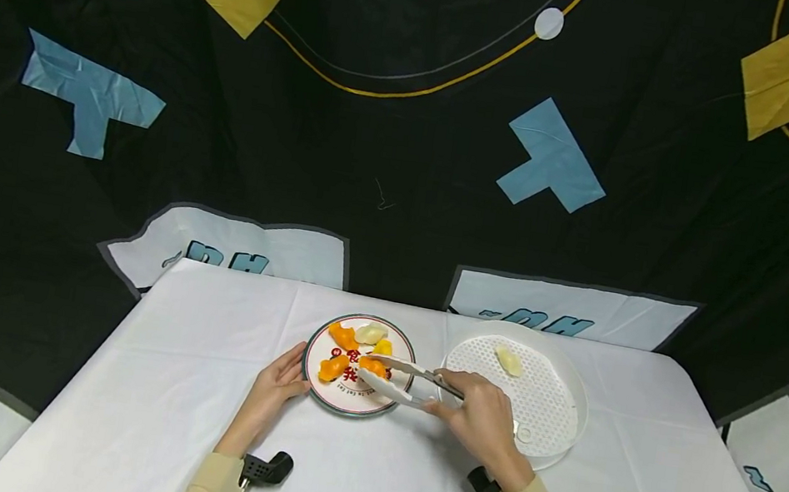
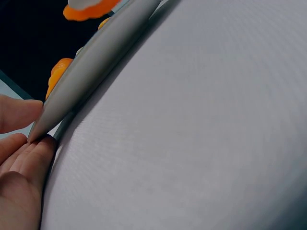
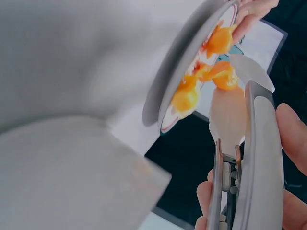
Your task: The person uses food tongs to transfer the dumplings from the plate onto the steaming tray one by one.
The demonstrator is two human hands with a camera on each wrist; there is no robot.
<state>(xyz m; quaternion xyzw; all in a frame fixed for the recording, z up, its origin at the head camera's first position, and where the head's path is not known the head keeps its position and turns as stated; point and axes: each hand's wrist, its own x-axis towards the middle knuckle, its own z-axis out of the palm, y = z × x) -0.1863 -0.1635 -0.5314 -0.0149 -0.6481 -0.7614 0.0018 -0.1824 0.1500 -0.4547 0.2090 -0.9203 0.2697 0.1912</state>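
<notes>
At the left, a person's bare left hand, extending from a tan sleeve, grips the rim of a round white plate with a green edge and red printed characters; the thumb is above the rim and the fingers are beneath it. The plate is at the middle of the white cloth-covered tabletop.

On its left portion are two glossy orange lumpy pieces, one upper and one lower. To their right, near the far rim, are a pale cream piece and a small yellow piece.

A third orange piece is between the white tips of metal-armed tongs; the left wrist view shows it above the plate.

The right hand has its fingers clasped around the tongs. Behind that hand, a round white perforated tray bears another pale cream piece.
</notes>
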